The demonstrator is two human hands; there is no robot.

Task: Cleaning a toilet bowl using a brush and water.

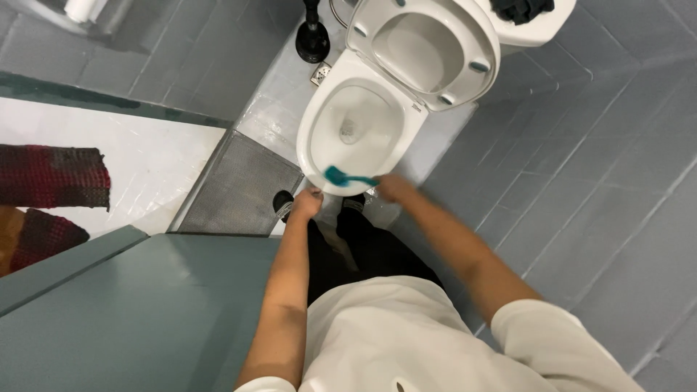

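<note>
A white toilet stands ahead of me with its seat and lid raised. My right hand grips the handle of a teal brush, whose head rests on the near rim of the bowl. My left hand is curled shut at the bowl's front edge, left of the brush; I cannot tell if it holds anything. My dark trousers and shoes show below the bowl.
A black toilet-brush holder stands left of the toilet. A grey mat lies on the floor at the left, beside a white surface with a red cloth. A dark cloth lies on the cistern. Grey tiled walls enclose the space.
</note>
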